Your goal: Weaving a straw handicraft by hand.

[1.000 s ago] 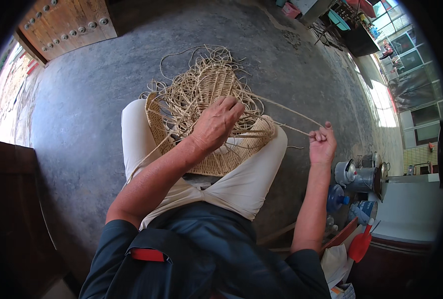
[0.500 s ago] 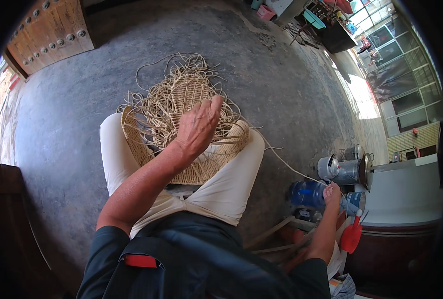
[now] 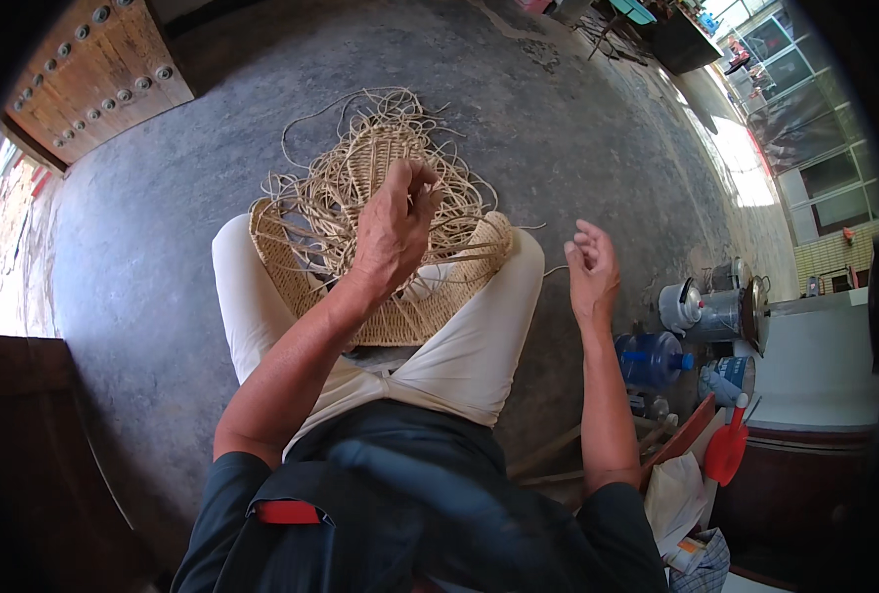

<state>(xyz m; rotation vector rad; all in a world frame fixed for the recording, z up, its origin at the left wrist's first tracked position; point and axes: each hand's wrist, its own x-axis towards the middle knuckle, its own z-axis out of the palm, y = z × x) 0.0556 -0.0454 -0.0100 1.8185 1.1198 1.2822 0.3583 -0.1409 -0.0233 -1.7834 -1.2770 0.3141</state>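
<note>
Floor's (image 3: 143,257) grey and concrete-looking, pretty scuffed, with a rough dark patch (image 3: 541,61) up top. Chunky wooden door (image 3: 98,84) with rows of round metal studs at upper left, and blown-out daylight (image 3: 9,257) just beside it. Some dark brown furniture (image 3: 19,425) sits lower left, mostly lost in shadow. Right side's got big paned windows (image 3: 835,173) with pale frames, a yellowish tiled wall (image 3: 820,260) nearby, then a whitish surface (image 3: 815,371) above a dark reddish-brown base (image 3: 795,494). Super bright sun patch (image 3: 741,163) on the ground near the glass, too.

Left fingers (image 3: 398,182); woven piece (image 3: 415,318) beneath
</note>
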